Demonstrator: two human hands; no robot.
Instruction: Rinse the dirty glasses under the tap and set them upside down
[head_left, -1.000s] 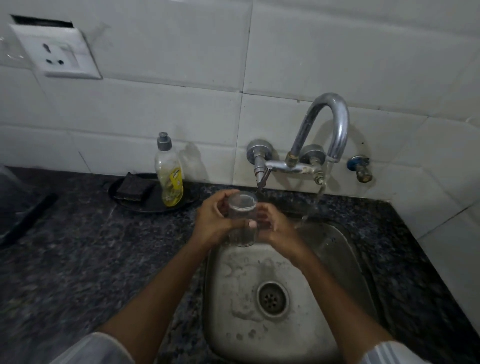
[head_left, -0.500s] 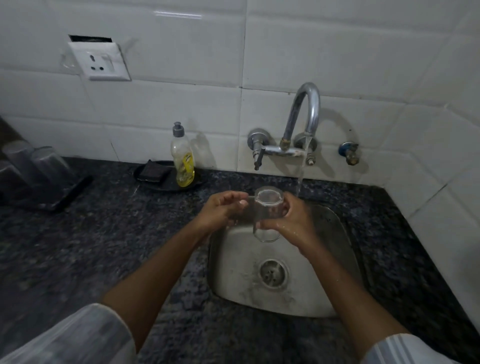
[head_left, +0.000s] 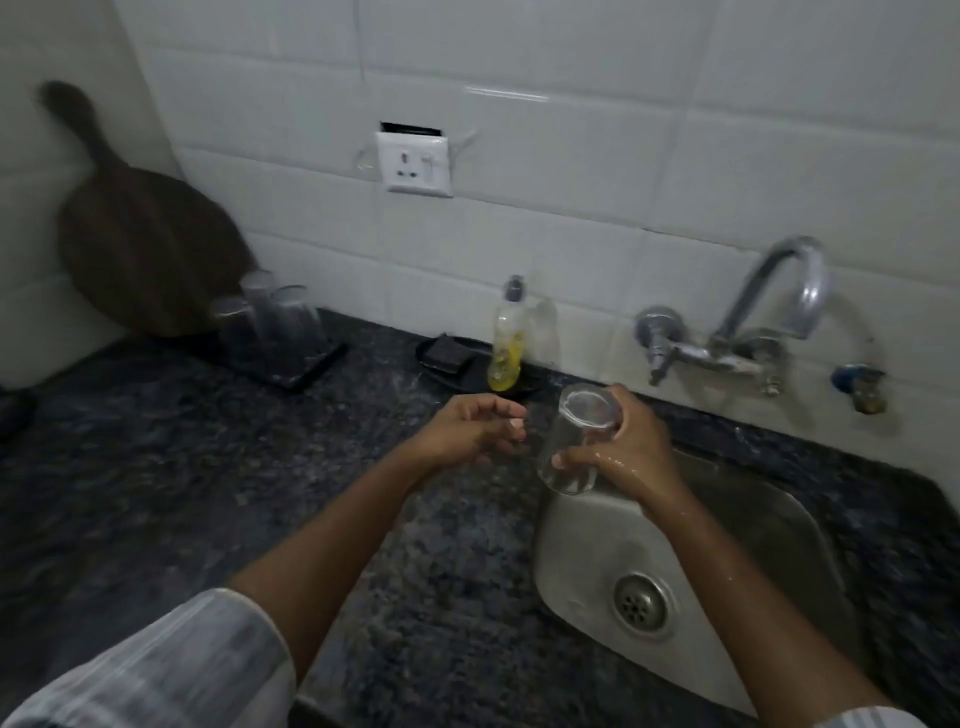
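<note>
The glass (head_left: 574, 439) you hold is wet, thin and probably slick — light, but it would shatter if it slipped. It hangs over the sink (head_left: 582, 551) edge, your right hand (head_left: 631, 452) wrapped round its wall; grip there, not the rim. Your left hand (head_left: 470, 428) hovers loosely curled, empty — glasses on the tray (head_left: 306, 371) wait upside down.
</note>
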